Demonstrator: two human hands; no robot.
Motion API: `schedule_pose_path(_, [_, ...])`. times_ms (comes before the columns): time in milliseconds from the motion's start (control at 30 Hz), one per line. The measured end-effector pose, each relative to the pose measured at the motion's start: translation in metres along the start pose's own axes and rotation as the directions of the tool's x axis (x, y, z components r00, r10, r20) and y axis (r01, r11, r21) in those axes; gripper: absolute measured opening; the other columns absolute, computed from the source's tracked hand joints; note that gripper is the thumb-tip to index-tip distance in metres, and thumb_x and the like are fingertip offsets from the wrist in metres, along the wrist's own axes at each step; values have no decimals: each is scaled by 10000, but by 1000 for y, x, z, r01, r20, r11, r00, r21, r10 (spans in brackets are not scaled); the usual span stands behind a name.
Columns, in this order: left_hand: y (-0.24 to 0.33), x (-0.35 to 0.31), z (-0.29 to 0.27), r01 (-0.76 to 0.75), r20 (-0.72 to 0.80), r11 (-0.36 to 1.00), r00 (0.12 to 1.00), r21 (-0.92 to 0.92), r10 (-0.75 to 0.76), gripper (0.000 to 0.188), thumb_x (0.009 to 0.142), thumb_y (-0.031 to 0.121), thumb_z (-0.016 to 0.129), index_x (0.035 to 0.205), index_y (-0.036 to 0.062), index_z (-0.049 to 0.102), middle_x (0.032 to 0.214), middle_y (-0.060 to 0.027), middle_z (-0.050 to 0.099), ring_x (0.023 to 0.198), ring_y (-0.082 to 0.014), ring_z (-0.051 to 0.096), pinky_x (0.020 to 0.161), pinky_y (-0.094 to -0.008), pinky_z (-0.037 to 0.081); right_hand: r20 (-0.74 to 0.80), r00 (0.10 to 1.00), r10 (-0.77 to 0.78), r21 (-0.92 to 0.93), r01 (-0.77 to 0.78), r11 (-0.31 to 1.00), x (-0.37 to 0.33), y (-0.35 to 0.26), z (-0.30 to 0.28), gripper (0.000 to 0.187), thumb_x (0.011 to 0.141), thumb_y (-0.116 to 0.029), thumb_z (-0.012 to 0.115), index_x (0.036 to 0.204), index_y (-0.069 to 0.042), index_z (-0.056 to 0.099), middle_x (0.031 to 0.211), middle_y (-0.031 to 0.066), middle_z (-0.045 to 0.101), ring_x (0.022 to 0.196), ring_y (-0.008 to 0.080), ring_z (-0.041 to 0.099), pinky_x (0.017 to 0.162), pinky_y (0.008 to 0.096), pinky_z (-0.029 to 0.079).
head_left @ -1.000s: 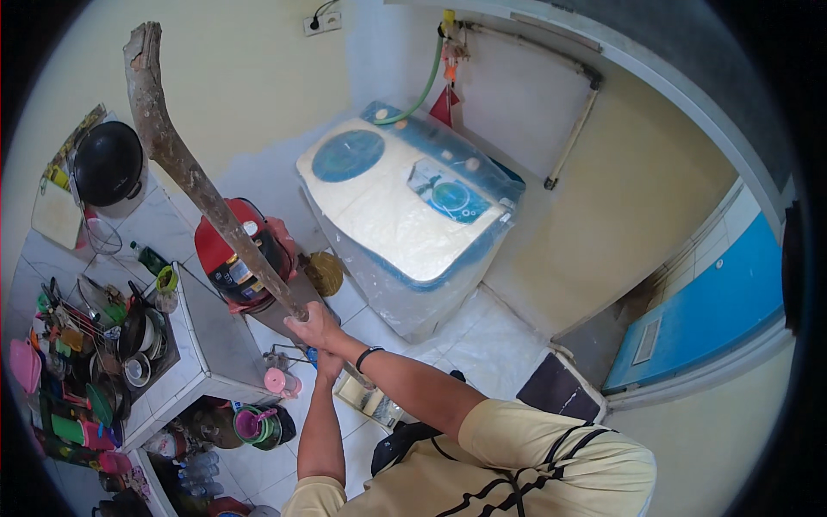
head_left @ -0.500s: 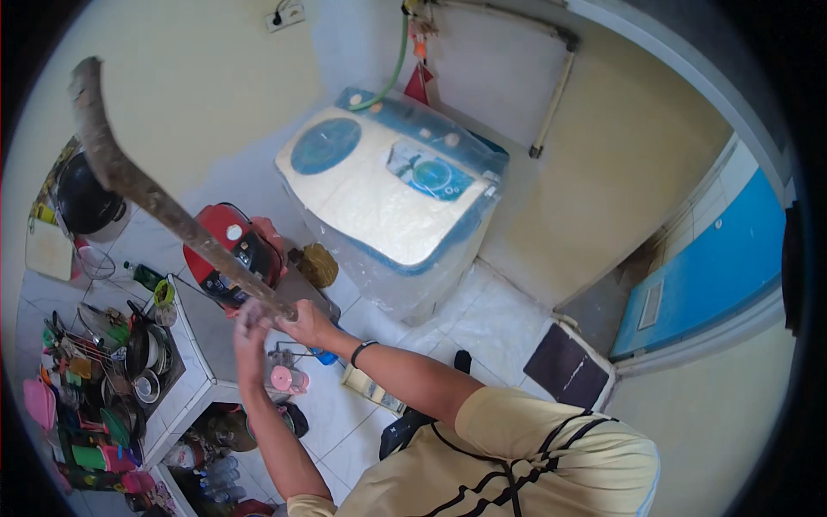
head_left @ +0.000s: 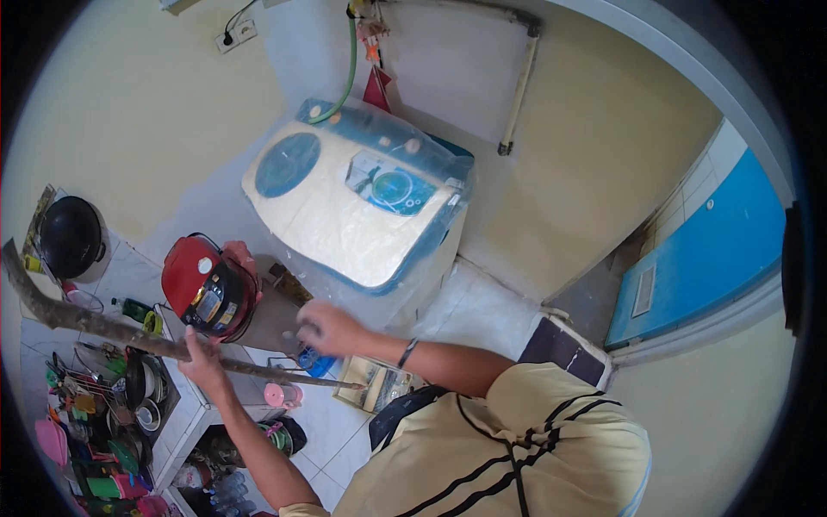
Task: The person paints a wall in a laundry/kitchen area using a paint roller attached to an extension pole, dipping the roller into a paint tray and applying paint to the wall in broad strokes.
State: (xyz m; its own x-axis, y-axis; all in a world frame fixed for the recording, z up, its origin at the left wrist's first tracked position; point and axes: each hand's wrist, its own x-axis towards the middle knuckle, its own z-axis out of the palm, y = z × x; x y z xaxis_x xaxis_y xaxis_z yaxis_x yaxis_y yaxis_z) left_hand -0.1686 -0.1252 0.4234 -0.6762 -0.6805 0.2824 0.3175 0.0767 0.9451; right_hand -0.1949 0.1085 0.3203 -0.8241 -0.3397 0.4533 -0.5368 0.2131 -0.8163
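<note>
A long wooden stick (head_left: 112, 326), bent near its thicker far end, slants across the left side in mid-air. My left hand (head_left: 205, 362) is closed around its middle. The stick's thin end reaches right, passing below my right hand (head_left: 332, 329). That hand is off the stick, with its fingers curled and somewhat blurred. A small greyish patch shows at the fingers; what it is I cannot make out. A dark band circles my right wrist. Beyond my left hand stands a red and black rice cooker (head_left: 211, 289).
A plastic-covered washing machine (head_left: 336, 228) stands ahead. On the left are a tiled counter (head_left: 177, 435), crowded dishes and a black wok (head_left: 71, 239). A pink-lidded jar (head_left: 280, 395) and a shallow cream box (head_left: 372, 388) sit below the stick. A blue door (head_left: 698, 250) is at right.
The stick has swung down and left, now lying flatter. My left hand has moved left to grip its middle. My right hand has come off its lower end. The view has shifted slightly.
</note>
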Motion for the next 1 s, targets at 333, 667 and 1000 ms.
schedule_pose_path(333, [-1, -5, -13, -52, -140, 998, 989, 18, 54, 344, 907, 240, 593, 671, 154, 358, 518, 65, 311, 393, -33, 297, 362, -211, 231, -584, 810, -48, -627, -413, 660, 58, 180, -323, 111, 807, -125, 557, 858, -47, 617, 896, 164, 598, 945, 358, 547, 786, 452, 449])
schedule_pose_path(667, [7, -38, 18, -74, -147, 996, 986, 47, 80, 303, 907, 221, 590, 696, 135, 389, 516, 56, 333, 383, -40, 313, 355, -217, 241, -379, 887, 263, -745, -461, 481, 105, 253, -389, 261, 792, -311, 672, 841, -57, 641, 904, 153, 614, 1010, 358, 528, 864, 453, 455])
schedule_pose_path(1000, [12, -41, 23, -71, -158, 996, 984, 61, 80, 305, 909, 208, 579, 691, 138, 377, 515, 57, 318, 385, -46, 304, 357, -218, 239, -460, 846, 269, -536, -506, 676, 115, 267, -408, 246, 795, -236, 643, 786, 6, 599, 865, 207, 630, 883, 379, 590, 788, 466, 462])
